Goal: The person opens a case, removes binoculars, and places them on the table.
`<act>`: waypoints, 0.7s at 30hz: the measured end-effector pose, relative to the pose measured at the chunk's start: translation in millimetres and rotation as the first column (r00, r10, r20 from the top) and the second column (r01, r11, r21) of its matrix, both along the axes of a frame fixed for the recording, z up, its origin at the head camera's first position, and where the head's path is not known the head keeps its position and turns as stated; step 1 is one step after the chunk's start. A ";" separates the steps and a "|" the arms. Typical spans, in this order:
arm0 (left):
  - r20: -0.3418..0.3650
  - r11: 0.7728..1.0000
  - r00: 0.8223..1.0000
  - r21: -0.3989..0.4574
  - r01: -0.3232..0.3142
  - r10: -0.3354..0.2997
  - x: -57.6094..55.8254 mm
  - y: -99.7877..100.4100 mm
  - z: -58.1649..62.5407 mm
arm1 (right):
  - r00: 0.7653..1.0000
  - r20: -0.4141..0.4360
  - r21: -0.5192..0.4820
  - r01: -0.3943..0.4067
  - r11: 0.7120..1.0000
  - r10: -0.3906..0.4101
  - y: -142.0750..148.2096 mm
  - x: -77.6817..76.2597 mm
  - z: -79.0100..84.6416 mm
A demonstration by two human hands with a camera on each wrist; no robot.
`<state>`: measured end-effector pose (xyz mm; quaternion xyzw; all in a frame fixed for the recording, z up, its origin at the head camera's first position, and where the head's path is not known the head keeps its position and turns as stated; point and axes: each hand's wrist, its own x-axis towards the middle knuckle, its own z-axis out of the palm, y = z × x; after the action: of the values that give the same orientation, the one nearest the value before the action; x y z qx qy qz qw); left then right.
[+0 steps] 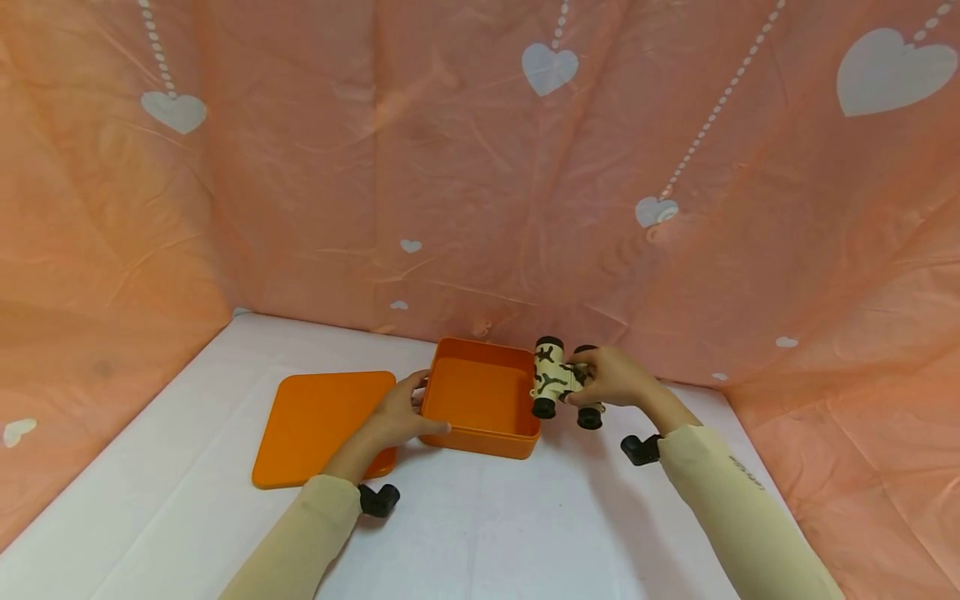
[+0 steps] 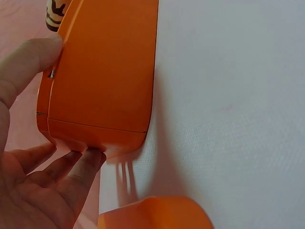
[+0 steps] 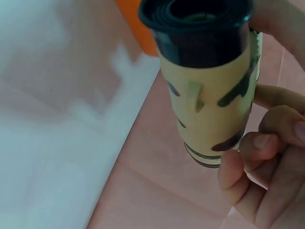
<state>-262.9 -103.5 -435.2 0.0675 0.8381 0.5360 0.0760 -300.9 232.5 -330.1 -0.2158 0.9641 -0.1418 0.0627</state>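
Note:
My right hand (image 1: 618,379) grips a pair of camouflage-patterned binoculars (image 1: 551,375), cream with dark blotches and black ends, by the middle. They are held up beside the right wall of an open orange box (image 1: 483,442). One barrel of the binoculars (image 3: 205,102) fills the centre of the right wrist view. At the box's left side, my left hand (image 1: 393,417) holds its front left corner. In the left wrist view the thumb lies along the rim of the box (image 2: 102,71) and the fingers press the side wall. Nothing shows inside the box.
An orange lid (image 1: 322,417) lies flat on the white table (image 1: 480,533), left of the box and partly under my left forearm. Behind the table hangs a pink-orange sheet (image 1: 465,167) with white hearts. More sheet rises at both sides.

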 end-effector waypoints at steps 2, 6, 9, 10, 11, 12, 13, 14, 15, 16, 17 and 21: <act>-0.002 1.000 1.000 -0.004 0.001 -0.001 0.2 0.0 0.0 | 1.000 -0.003 0.009 0.004 1.000 -0.004 4.2 0.8 -0.7; -0.001 1.000 1.000 -0.009 -0.002 0.002 0.2 0.3 -0.2 | 1.000 -0.001 0.020 0.011 1.000 -0.011 12.0 1.5 -3.2; 0.004 1.000 1.000 -0.005 -0.006 0.006 0.1 0.3 -0.6 | 1.000 0.004 0.025 0.012 1.000 -0.013 17.1 1.6 -5.3; 0.002 1.000 1.000 -0.003 -0.004 0.004 -0.1 0.2 -0.9 | 1.000 -0.001 0.030 0.008 1.000 -0.008 19.0 1.5 -5.9; 0.001 1.000 1.000 -0.001 0.000 0.000 -0.1 0.1 -1.0 | 1.000 0.004 0.032 0.009 0.999 -0.009 20.7 1.5 -6.6; 0.000 1.000 1.000 0.001 0.003 -0.003 0.0 0.1 -0.9 | 1.000 0.003 0.036 0.006 0.999 -0.006 22.5 1.6 -7.2; 0.003 1.000 1.000 0.006 0.002 -0.002 0.0 -0.2 -0.9 | 1.000 0.010 0.038 0.010 0.999 -0.011 24.1 1.8 -7.8; 0.003 1.000 1.000 0.008 0.004 -0.004 0.0 -0.2 -0.9 | 1.000 0.015 0.043 0.012 0.999 -0.013 25.7 2.1 -8.6; 0.004 1.000 1.000 0.009 0.005 -0.005 0.2 -0.4 -0.6 | 1.000 0.018 0.042 0.016 0.999 -0.017 27.0 2.5 -9.3; 0.004 1.000 1.000 0.012 0.007 -0.007 0.5 -0.5 -0.3 | 0.999 0.025 0.039 0.019 0.999 -0.020 28.4 2.9 -10.2; 0.006 1.000 1.000 0.010 0.008 -0.008 0.8 -0.6 0.0 | 0.999 0.035 0.034 0.025 0.999 -0.026 29.5 3.2 -11.2; 0.009 1.000 1.000 0.004 0.009 -0.009 1.3 -1.2 0.4 | 0.999 0.034 0.036 0.040 0.999 -0.041 34.5 3.9 -17.2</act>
<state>-261.6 -104.7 -434.8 0.0691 0.8363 0.5377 0.0819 -297.0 267.1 -347.2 -0.1926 0.9693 -0.1299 0.0803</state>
